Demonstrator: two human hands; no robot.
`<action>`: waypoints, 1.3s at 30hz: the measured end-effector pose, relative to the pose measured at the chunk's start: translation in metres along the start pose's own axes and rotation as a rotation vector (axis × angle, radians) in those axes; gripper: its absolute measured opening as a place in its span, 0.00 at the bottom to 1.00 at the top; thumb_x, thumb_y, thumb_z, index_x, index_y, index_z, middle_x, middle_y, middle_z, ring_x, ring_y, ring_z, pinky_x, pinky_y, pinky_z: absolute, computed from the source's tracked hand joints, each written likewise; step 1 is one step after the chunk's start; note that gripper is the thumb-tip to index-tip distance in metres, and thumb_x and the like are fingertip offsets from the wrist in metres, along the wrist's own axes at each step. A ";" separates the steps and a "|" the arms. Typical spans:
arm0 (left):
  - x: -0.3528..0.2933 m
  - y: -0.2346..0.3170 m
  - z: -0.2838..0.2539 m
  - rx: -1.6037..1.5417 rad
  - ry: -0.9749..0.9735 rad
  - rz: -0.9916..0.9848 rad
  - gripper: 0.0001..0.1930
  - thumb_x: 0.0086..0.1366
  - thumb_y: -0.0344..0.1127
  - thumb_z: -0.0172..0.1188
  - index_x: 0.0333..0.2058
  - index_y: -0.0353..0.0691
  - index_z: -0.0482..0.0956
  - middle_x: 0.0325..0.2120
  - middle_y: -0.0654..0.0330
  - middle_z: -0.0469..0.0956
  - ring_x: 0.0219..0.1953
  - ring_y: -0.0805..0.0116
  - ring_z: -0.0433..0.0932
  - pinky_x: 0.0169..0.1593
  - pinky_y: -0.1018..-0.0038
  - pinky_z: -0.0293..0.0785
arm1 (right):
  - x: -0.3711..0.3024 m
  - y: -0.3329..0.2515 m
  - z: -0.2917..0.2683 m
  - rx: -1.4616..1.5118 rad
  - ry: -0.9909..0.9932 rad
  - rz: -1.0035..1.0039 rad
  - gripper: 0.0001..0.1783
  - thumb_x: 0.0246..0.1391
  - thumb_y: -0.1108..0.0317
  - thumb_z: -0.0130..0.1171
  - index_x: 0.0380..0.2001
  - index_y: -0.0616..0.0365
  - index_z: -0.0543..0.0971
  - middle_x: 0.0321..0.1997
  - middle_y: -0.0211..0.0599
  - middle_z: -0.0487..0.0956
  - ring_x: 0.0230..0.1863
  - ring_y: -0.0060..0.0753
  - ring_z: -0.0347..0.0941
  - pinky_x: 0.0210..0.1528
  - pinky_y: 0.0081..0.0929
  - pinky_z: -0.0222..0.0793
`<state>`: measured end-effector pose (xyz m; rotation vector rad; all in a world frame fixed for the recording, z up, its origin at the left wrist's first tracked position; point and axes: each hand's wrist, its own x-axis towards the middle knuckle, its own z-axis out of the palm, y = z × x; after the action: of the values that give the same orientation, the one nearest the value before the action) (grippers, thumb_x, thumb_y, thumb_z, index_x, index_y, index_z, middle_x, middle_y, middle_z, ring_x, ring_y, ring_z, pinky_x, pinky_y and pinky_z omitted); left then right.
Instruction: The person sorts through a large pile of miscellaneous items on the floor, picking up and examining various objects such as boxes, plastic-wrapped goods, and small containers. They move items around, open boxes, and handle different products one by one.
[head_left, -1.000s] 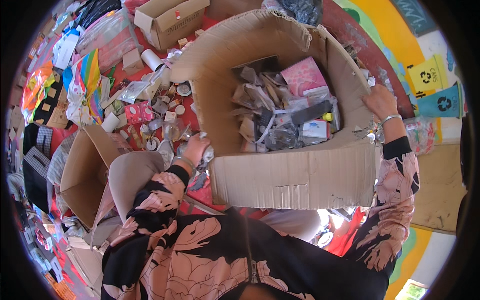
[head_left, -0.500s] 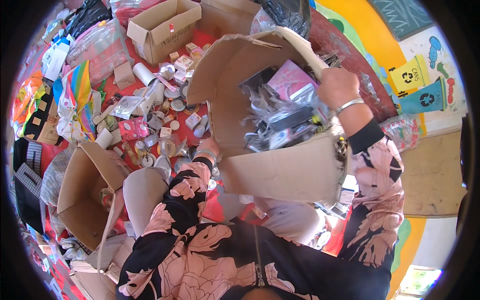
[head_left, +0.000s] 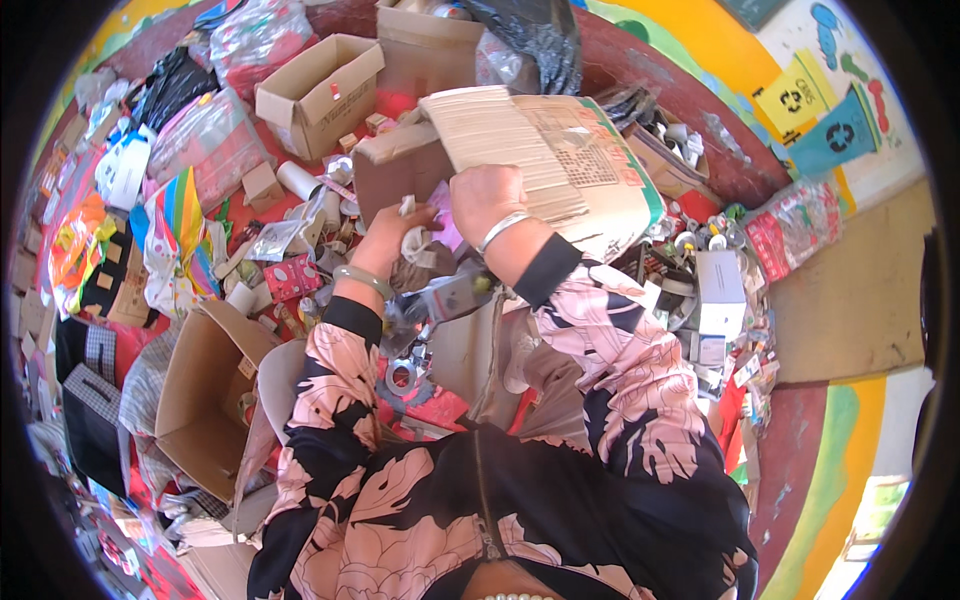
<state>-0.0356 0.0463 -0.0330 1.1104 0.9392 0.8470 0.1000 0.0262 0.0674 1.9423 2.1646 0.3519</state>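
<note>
The large cardboard box [head_left: 560, 165] is tipped over in front of me, its outer side turned up and its mouth toward me. My right hand [head_left: 487, 200] is closed in a fist on the box's upper edge. Just left of it, my left hand [head_left: 398, 240] has its fingers curled around a crumpled white piece, which looks like cloth or paper [head_left: 418, 247]. Below the hands, clear plastic packets [head_left: 450, 297] lie at the box's mouth, above a lower flap [head_left: 465, 350]. A pink-purple flat thing [head_left: 447, 215] shows partly between my hands. The box's inside is mostly hidden.
An open cardboard box [head_left: 215, 385] stands at my left knee; another [head_left: 320, 95] stands at the back. Small jars, packets and cartons litter the red floor covering [head_left: 440, 405]. A white carton [head_left: 720, 290] sits in a heap at right. A black plastic bag [head_left: 530, 40] is behind.
The box has turned over from mouth-up, with its packets now lower and nearer me. My right hand has moved left with its edge; my left hand has risen and now holds the white piece.
</note>
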 end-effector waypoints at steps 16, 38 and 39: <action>0.017 0.041 0.069 -0.459 -0.131 -0.181 0.11 0.52 0.37 0.62 0.31 0.38 0.76 0.27 0.65 0.76 0.28 0.76 0.75 0.34 0.80 0.70 | -0.092 0.279 0.304 2.087 0.423 1.103 0.30 0.53 0.43 0.45 0.52 0.53 0.68 0.55 0.40 0.68 0.55 0.32 0.62 0.53 0.32 0.56; 0.017 -0.101 -0.305 -0.064 0.415 -0.167 0.12 0.62 0.31 0.44 0.43 0.36 0.72 0.34 0.57 0.76 0.32 0.68 0.77 0.35 0.71 0.76 | 0.030 0.244 0.444 0.866 0.027 0.131 0.22 0.56 0.57 0.48 0.49 0.59 0.69 0.49 0.47 0.72 0.51 0.40 0.68 0.50 0.26 0.64; 0.001 -0.100 -0.308 -0.049 0.460 -0.174 0.12 0.62 0.31 0.44 0.42 0.36 0.72 0.34 0.57 0.76 0.32 0.69 0.77 0.35 0.71 0.76 | 0.039 0.224 0.436 1.353 -0.094 0.303 0.23 0.54 0.55 0.51 0.48 0.59 0.70 0.48 0.44 0.73 0.49 0.36 0.69 0.48 0.25 0.66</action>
<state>-0.3110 0.1301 -0.1821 0.7888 1.3665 0.9948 0.4437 0.1032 -0.2754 2.7098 2.1605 -1.5139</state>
